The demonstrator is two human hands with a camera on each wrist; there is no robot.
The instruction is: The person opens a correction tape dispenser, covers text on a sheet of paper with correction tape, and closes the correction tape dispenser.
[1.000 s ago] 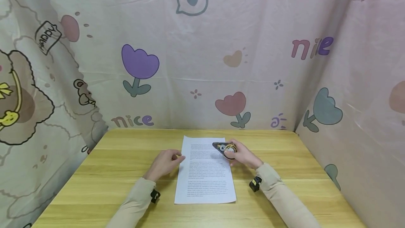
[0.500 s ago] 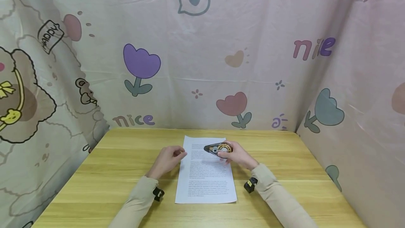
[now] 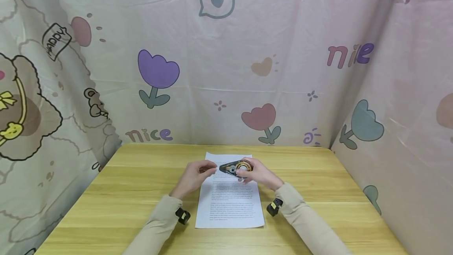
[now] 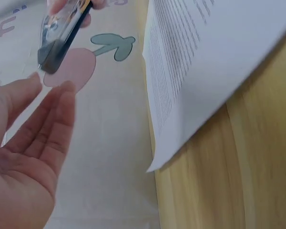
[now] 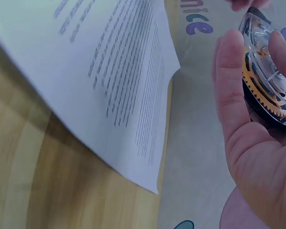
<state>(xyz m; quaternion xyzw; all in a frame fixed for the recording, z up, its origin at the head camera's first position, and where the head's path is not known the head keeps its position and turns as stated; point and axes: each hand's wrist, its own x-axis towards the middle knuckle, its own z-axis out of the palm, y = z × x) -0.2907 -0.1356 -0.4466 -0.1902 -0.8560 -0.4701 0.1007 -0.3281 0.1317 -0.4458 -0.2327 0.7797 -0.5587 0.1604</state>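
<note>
My right hand [image 3: 261, 174] grips a correction tape dispenser [image 3: 231, 167] above the printed sheet of paper [image 3: 230, 204]. The dispenser has a clear case with orange gear wheels inside and a dark cap at its narrow end, which points left. In the right wrist view the thumb and fingers of the right hand [image 5: 252, 148] clasp the dispenser [image 5: 271, 95] from both sides. My left hand [image 3: 194, 175] hovers at the dark tip, its thumb and loosely bent fingers apart. In the left wrist view a small gap seems to separate the left hand [image 4: 33, 152] from the cap [image 4: 50, 59].
The sheet lies flat on a wooden table [image 3: 134, 192], with its corners slightly lifted. A patterned curtain [image 3: 212, 66] hangs behind the table and along both sides. Small dark cameras [image 3: 183, 216] sit on both wrists.
My right hand has carried the correction tape dispenser leftward over the sheet. My left hand has moved right and slightly up, so its fingertips are now close to the dispenser's tip.
</note>
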